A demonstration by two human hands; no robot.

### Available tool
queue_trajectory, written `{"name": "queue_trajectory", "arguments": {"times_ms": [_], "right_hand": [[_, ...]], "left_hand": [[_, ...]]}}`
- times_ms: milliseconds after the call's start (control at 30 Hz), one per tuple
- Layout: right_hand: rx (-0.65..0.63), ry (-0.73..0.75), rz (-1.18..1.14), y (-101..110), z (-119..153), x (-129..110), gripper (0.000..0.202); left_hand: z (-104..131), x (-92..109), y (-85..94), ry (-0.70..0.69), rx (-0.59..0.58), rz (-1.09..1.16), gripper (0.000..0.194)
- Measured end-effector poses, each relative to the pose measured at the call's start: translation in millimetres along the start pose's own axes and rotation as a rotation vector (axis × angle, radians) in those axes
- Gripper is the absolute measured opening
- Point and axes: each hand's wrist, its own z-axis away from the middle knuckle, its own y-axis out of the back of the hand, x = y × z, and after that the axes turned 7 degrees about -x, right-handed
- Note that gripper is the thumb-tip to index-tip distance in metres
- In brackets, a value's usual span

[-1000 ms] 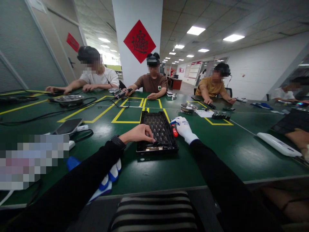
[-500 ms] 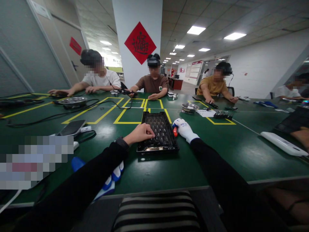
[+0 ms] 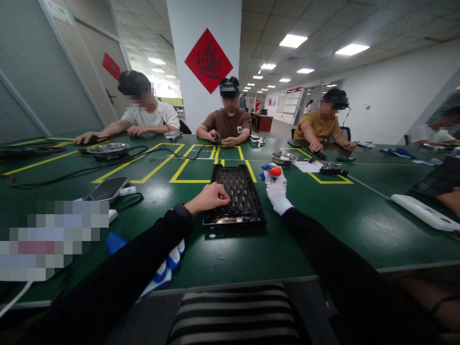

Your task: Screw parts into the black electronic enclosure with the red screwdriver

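Note:
A black rectangular casing [image 3: 257, 206] with rows of small light marks inside lies on the green table in front of me. My left hand [image 3: 212, 197], bare with a dark wristband, rests over the casing's left edge, fingers curled together; what they hold, if anything, is hidden. To the right of the casing, my right hand [image 3: 276, 188] wears a white and blue glove and is closed on a red object [image 3: 275, 171] whose rounded end faces me. The rest of that object is hidden by the glove.
A blue and white glove [image 3: 172, 258] lies beside my left forearm. Phone [image 3: 108, 189] and cable are at left. Metal bowls [image 3: 109, 150] [image 3: 283, 158] stand farther off. A white device [image 3: 422, 212] is at right. Several people sit around the table [image 3: 341, 230].
My right hand has lifted and turned with the red object, its rounded end now facing me. My left hand has stayed over the casing. The person opposite has drawn their hands together.

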Motion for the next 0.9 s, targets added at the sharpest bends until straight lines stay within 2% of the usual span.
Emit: {"name": "queue_trajectory", "arguments": {"times_ms": [33,100,200,300,433,633,767,900], "right_hand": [[0.095,-0.025,-0.114,-7,2,-10,0.029],[0.153,-0.099,-0.325,-18,5,-31,0.033],[0.010,-0.282,-0.678,-30,10,-55,0.047],[-0.132,-0.431,-0.870,-37,16,-67,0.053],[-0.145,-0.491,-0.911,-43,24,-73,0.049],[-0.044,-0.350,-0.791,-40,23,-76,0.049],[-0.081,-0.295,-0.675,-39,23,-75,0.048],[-0.122,-0.315,-0.686,-40,24,-74,0.048]], "left_hand": [[0,-1,-0.1,0.001,-0.001,-0.011,0.015],[-1,-2,-0.3,0.006,-0.015,-0.026,0.016],[-1,-3,-0.6,0.013,-0.043,-0.033,0.018],[-2,-3,-0.8,0.026,-0.037,-0.060,0.018],[-2,1,1.2,0.007,-0.010,-0.090,0.016],[0,15,7.7,0.006,0.083,0.033,0.018],[0,29,7.4,-0.002,0.154,0.174,0.026],[1,40,6.2,-0.092,0.081,0.271,0.031]]}}
